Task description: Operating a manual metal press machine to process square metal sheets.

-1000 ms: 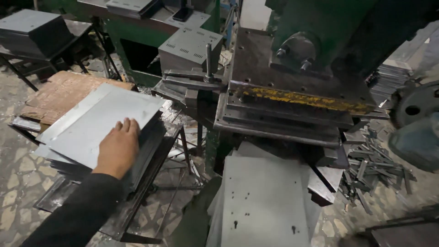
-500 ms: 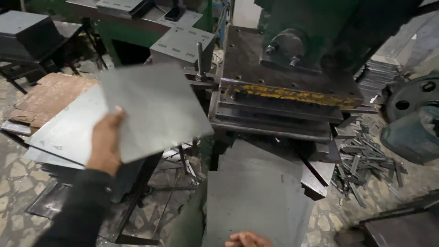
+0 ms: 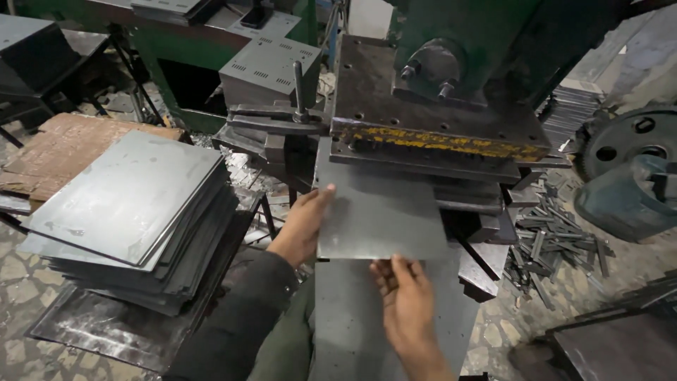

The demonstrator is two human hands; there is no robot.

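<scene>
A flat grey metal sheet [image 3: 381, 212] lies partly under the jaws of a green press machine [image 3: 437, 106]. My left hand [image 3: 303, 226] grips the sheet's left edge, thumb on top. My right hand [image 3: 405, 300] holds the sheet's near edge from below, fingers on it. The far end of the sheet is hidden under the yellow-marked die bar [image 3: 437, 144].
A stack of grey metal sheets [image 3: 134, 212] rests on a low stand at my left, with cardboard [image 3: 63, 148] behind it. Perforated grey panels [image 3: 264, 67] sit at the back. Metal scrap strips [image 3: 550, 240] litter the floor right, beside a large gear wheel [image 3: 627, 141].
My left hand lifted one sheet off the stack, carried it right and slid it into the press. My right hand came up and took its near edge.
</scene>
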